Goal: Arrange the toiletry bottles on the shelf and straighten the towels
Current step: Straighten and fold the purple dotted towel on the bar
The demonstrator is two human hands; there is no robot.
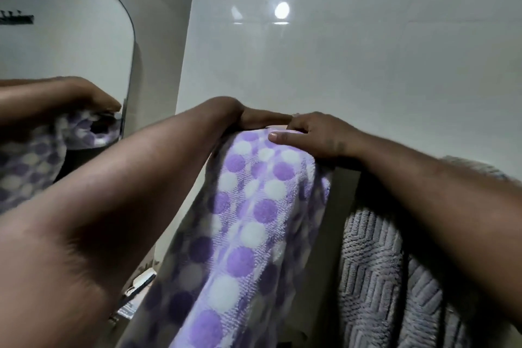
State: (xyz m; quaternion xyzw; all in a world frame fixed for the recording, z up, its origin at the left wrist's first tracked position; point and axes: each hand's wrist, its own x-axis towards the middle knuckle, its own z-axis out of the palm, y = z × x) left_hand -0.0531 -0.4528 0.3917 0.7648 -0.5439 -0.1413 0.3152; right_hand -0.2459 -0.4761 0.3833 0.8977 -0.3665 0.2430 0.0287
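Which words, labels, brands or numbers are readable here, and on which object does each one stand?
No text can be read.
On the small white packet at the lower left edge of the dotted towel: dark marks, too blurred to read.
On the grey towel, mirror and wall tiles: no writing shows.

Home bathroom, tiled wall [367,65], mirror [70,45], hanging towels [254,220]

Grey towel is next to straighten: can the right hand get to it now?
Probably yes: the grey towel hangs beside the dotted towel the right hand pinches, nothing between them.
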